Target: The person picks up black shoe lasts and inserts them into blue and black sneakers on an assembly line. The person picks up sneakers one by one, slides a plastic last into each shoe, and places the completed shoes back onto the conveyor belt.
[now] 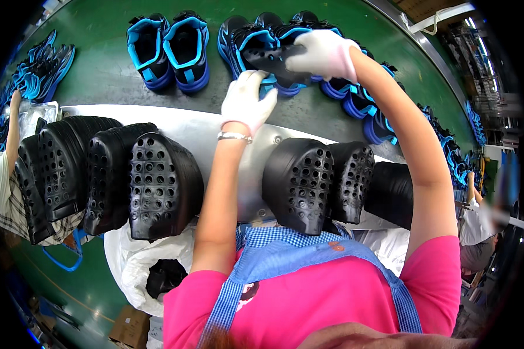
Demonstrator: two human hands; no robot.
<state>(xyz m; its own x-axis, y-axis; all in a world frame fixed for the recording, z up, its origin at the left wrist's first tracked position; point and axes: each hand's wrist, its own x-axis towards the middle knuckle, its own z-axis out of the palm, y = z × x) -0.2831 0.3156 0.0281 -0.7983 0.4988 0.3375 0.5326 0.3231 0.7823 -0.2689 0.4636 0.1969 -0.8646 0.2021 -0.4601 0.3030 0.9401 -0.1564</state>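
Note:
Both my hands wear white gloves. My right hand (326, 53) is closed round one end of a black perforated shoe insert (265, 59), which lies over the collars of black-and-blue sneakers. On the heel of the nearest sneaker (232, 46) rests my left hand (249, 99), its fingers bent over the collar and its thumb apart; the hand hides much of that heel. The insert's far end reaches into the sneaker's opening, but how deep I cannot tell. Another pair of sneakers (184, 52) stands to the left, heels toward me.
Nested stacks of black perforated inserts (157, 186) stand on the metal ledge (244, 174) before me, with more inserts (300, 186) right of my left forearm. Sneakers (378, 125) line the green table (99, 35) rightward. A white bag (128, 262) hangs below. Co-workers' arms (11, 128) show at both sides.

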